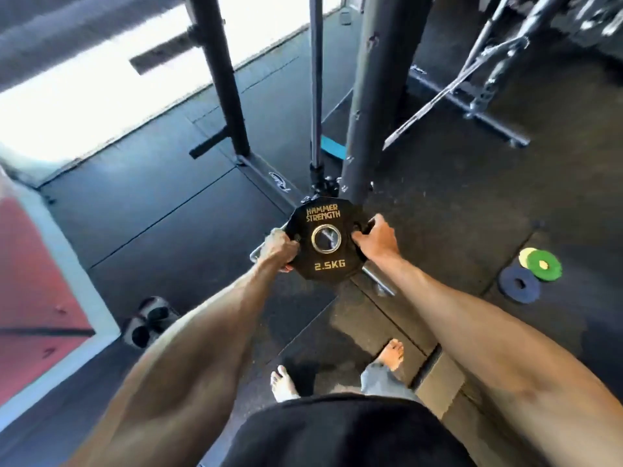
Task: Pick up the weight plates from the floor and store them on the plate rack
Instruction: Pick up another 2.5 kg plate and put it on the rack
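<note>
I hold a black 2.5 kg Hammer Strength plate (325,257) flat in front of me, with its steel-ringed hole facing up. My left hand (280,245) grips its left handle slot and my right hand (375,234) grips its right one. Beneath the plate two chrome storage pegs of the rack (379,279) stick out left and right, near the foot of a dark upright post (371,96). On the floor to the right lie a blue plate (520,284), a green plate (544,265) and a yellow plate (525,255), partly overlapping.
A black rack upright (222,79) and a thin vertical bar (316,82) rise behind the plate. Barbells lean against a stand (472,89) at the back right. A pair of shoes (148,320) lies at the lower left beside a red mat (33,281). My bare feet stand on black rubber flooring.
</note>
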